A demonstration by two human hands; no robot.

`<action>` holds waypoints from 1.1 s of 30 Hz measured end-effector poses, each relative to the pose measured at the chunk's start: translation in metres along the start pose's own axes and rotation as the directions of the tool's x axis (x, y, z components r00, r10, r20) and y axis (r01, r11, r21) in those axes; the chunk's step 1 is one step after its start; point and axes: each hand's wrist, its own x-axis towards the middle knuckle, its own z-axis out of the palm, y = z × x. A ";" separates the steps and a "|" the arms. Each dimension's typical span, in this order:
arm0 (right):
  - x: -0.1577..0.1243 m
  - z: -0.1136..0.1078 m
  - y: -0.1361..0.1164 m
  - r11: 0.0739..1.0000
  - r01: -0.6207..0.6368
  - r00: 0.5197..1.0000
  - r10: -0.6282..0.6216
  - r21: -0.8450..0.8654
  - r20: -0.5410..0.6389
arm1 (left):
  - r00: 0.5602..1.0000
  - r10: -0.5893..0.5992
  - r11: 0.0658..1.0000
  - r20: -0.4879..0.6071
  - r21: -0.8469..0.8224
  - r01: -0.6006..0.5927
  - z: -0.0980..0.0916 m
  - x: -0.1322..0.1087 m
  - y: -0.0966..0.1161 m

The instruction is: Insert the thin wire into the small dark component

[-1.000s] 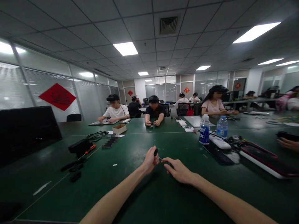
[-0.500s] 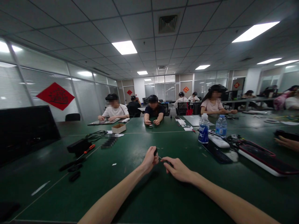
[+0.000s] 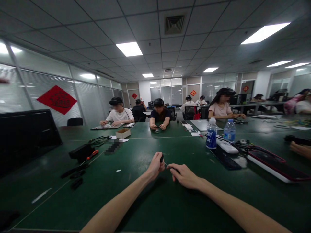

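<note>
My left hand [image 3: 156, 165] is closed around a small black part [image 3: 162, 158], mostly hidden by the fingers. In my right hand [image 3: 186, 176] is a screwdriver [image 3: 166, 164]; its thin metal shaft points left at the black part, and its dark handle lies under my fingers. Whether the tip touches the part I cannot tell. Both hands are held over the green table [image 3: 145, 200], close together in the middle of the view.
On the left lie a black box [image 3: 81, 152], an orange-handled screwdriver [image 3: 92, 155], black pieces [image 3: 77, 183] and a monitor [image 3: 26, 139]. To the right stand two bottles [image 3: 211, 134], a white device [image 3: 227, 146] and a red-edged case [image 3: 272, 165]. Several people sit around.
My right index finger has shifted slightly along the screwdriver, and the fingers below it have curled a little. My left hand stays in place. The view has moved very slightly.
</note>
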 end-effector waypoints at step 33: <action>-0.003 -0.002 -0.008 0.956 -0.072 0.983 0.020 -0.285 -0.180 | 0.995 0.088 0.946 -0.053 0.317 -0.067 0.000 -0.004 -0.001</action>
